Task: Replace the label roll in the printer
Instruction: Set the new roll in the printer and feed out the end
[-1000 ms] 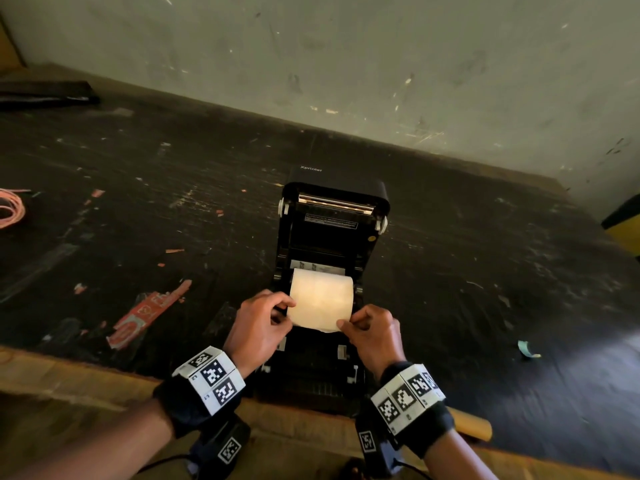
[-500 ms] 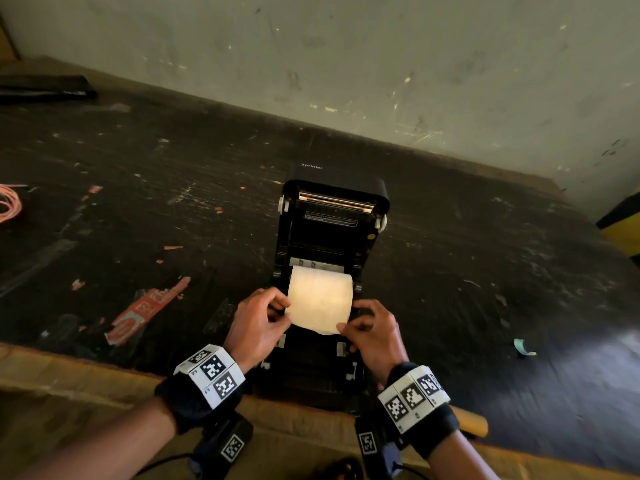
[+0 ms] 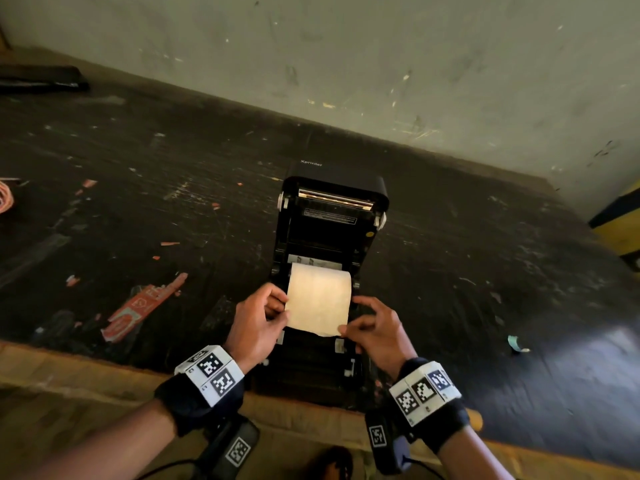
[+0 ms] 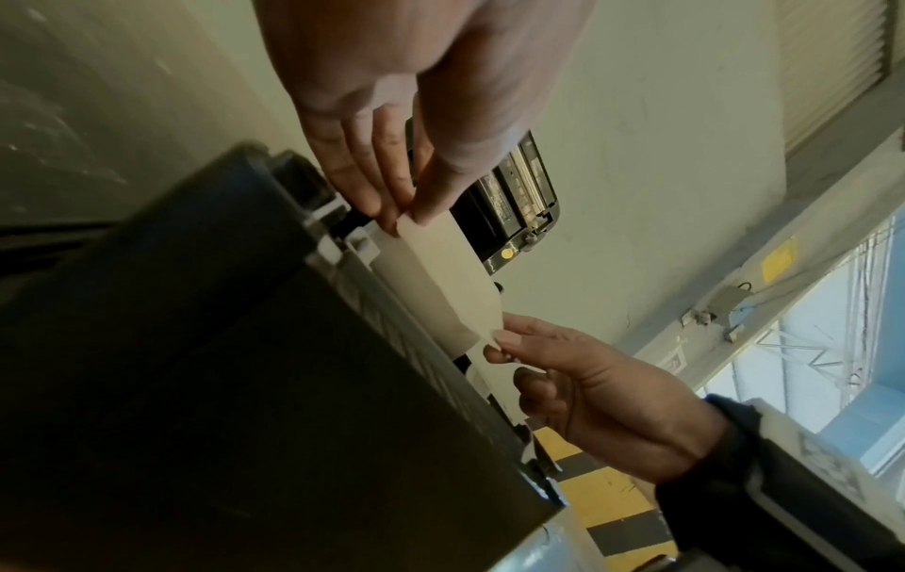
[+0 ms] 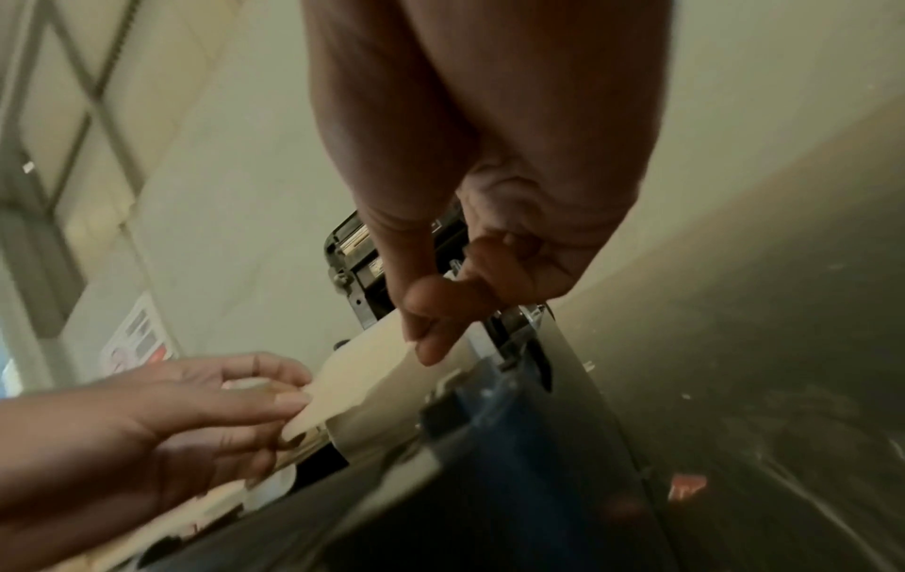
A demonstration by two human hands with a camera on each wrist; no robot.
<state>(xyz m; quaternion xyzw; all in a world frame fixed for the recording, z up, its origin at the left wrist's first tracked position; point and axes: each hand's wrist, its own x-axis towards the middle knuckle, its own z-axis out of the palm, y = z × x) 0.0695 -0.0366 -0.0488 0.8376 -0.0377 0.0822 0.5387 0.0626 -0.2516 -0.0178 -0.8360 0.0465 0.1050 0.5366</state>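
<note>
The left hand (image 3: 258, 318) pinches the left edge of the label strip (image 3: 318, 299) between thumb and fingertips; the other fingers lie loosely extended. The right hand (image 3: 377, 332) pinches the strip's near right corner between thumb and forefinger, with the remaining fingers curled beneath. Gripping both sides appears intended to keep the strip flat, square and taut for feeding across the front of the printer (image 3: 329, 244).

The strip is thin, pale cream and matte, and its near edge is slightly uneven. It runs from the roll seated in the printer's open bay toward the person. The roll itself is mostly hidden under the drawn-out strip.

The printer is a black, smooth plastic box with pale side guides. Its lid (image 3: 334, 192) stands raised at the rear, exposing a metallic bar. The unit rests on a dark, scuffed table (image 3: 138, 209) littered with red paper scraps (image 3: 138, 310).
</note>
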